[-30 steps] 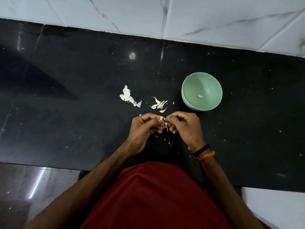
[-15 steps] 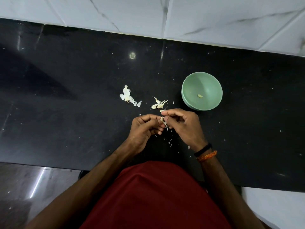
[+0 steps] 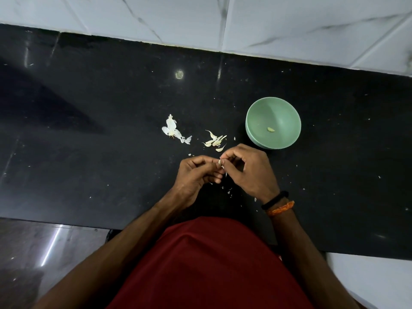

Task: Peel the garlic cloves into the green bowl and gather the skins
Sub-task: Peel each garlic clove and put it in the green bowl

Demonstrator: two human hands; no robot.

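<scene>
My left hand (image 3: 197, 172) and my right hand (image 3: 247, 169) meet over the black counter, and both pinch one small garlic clove (image 3: 220, 162) between their fingertips. A strip of skin hangs below the clove. The green bowl (image 3: 258, 114) stands just beyond my right hand and holds one peeled clove (image 3: 270, 129). Several unpeeled cloves (image 3: 215, 141) lie in a small cluster just beyond my fingers. A bunch of white skins (image 3: 172, 130) lies further left.
The black counter (image 3: 89, 152) runs to a white marble-tiled wall (image 3: 200, 18) at the back. Small flakes of skin (image 3: 229, 191) are scattered under and around my hands. My red shirt covers the counter's near edge.
My right hand has shifted slightly up and left against the clove, its fingers working at the skin. My left hand has stayed in place. Bowl and loose cloves have not moved.
</scene>
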